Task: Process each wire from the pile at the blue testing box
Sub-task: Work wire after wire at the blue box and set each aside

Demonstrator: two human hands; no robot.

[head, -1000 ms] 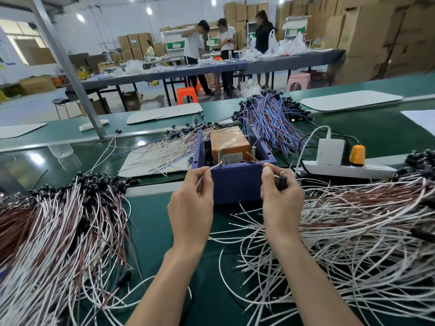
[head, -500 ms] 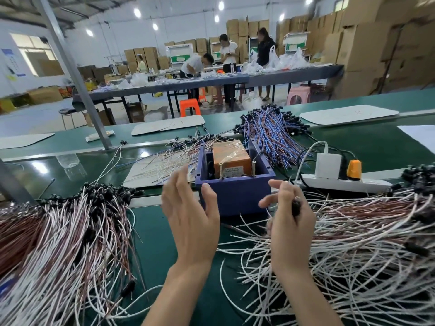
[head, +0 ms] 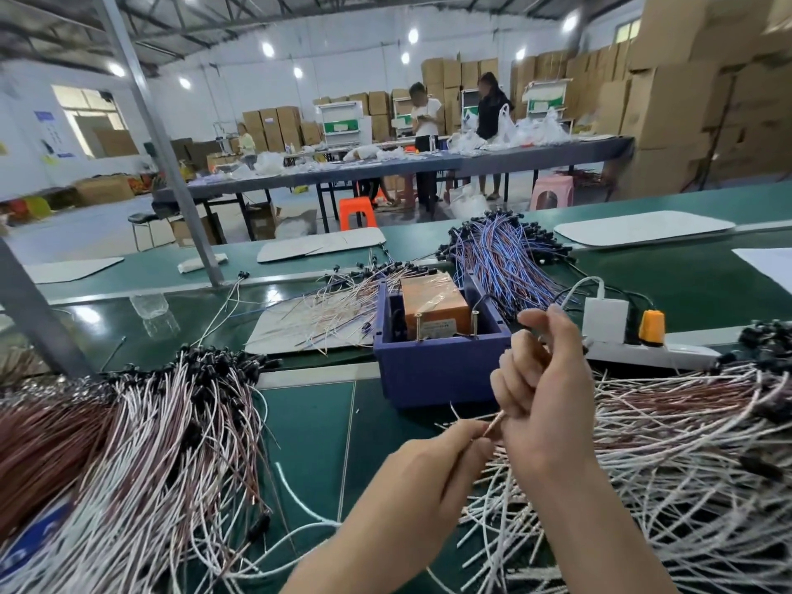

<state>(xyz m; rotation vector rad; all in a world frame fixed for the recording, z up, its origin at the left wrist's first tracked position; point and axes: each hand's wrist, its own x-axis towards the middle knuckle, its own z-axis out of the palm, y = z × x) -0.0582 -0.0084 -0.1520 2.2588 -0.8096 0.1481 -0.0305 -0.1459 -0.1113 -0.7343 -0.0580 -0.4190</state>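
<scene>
Wire [head: 496,422] is hanging over the counter [head: 308,422], just short of the box [head: 441,370], slanting up-right. Left hand [head: 428,478] is pinching its low end; right hand [head: 548,405] is gripping higher, nearer the box.

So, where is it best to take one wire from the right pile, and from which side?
Pinch a free white end at the left edge of the pile, coming from the left, in front of the blue box. There the ends stick out loose; the black heads at the far right lie bunched together.
</scene>
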